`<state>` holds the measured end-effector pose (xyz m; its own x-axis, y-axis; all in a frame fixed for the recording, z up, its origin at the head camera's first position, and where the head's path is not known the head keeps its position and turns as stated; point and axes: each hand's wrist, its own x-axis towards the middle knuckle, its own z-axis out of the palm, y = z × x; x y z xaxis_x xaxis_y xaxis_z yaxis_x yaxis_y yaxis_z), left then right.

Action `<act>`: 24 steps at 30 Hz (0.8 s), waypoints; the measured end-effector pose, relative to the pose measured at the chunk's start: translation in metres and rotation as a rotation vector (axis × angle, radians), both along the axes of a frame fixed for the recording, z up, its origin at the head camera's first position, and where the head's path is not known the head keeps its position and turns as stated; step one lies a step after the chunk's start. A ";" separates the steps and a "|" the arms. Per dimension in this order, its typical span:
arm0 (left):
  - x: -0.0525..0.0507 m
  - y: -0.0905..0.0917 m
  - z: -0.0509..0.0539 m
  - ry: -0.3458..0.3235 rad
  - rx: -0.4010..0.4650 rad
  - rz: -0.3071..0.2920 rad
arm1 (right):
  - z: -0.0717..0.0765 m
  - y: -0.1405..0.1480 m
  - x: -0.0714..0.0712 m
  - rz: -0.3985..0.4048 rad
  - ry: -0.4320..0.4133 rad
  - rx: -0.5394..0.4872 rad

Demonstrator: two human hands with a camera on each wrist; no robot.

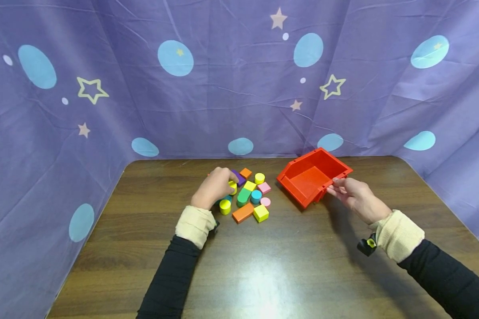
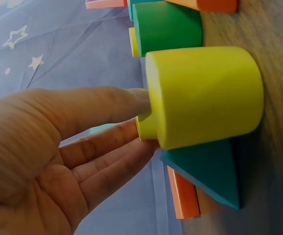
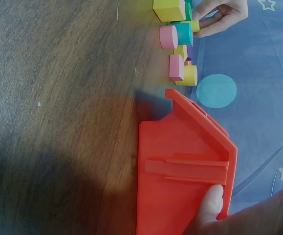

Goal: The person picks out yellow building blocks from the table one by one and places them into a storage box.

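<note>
My left hand point(image 1: 215, 188) pinches a small yellow block point(image 1: 233, 188) between thumb and fingers, at the left side of a group of colored blocks. In the left wrist view, a yellow cylinder point(image 2: 205, 98) stands in front of that block and partly hides it. Beside the cylinder are a teal triangular block point(image 2: 207, 171) and a green block point(image 2: 168, 29). My right hand point(image 1: 357, 199) grips the near right rim of a red plastic bin point(image 1: 311, 179), thumb on the outer wall. The inside of the bin shows no blocks.
Several other blocks lie close together left of the bin, among them an orange block point(image 1: 243, 213), a yellow cube point(image 1: 261, 213), a blue cylinder point(image 1: 256, 197) and a pink disc point(image 1: 265, 202). The wooden table point(image 1: 239, 266) ends at a purple curtain point(image 1: 207, 110).
</note>
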<state>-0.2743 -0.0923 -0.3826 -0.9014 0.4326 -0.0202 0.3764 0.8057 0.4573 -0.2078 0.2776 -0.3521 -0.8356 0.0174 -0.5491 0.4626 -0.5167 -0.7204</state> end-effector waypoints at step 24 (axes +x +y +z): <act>0.022 0.023 0.032 0.147 0.009 -0.094 | -0.005 0.003 -0.001 -0.001 0.034 -0.003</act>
